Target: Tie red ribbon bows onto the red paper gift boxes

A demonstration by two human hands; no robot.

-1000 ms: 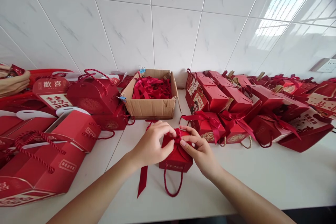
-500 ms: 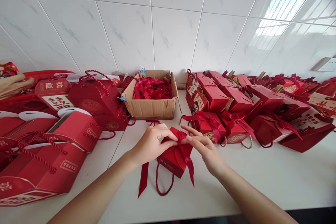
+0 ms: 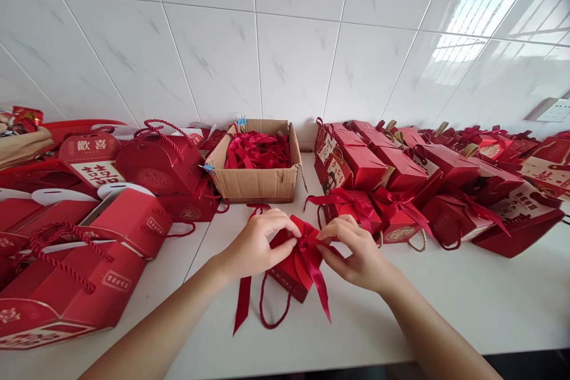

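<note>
In front of me a small red gift box stands on the white table, a dark red cord handle lying at its near side. A red satin ribbon is tied at the top, with one tail hanging down the front and another on the table to the left. My left hand pinches the ribbon on the left side of the knot, thumb and forefinger together. My right hand pinches it on the right side of the knot, fingers curled.
Behind the gift box stands an open cardboard box full of red ribbons. Red boxes with rope handles crowd the left. Several ribbon-tied boxes and rows of red boxes fill the right. Another person's hand shows far left.
My right hand has shifted from outstretched fingers over the knot to a curled pinch on the ribbon's right side. The cord handle has moved slightly left. My left hand stays nearly still.
</note>
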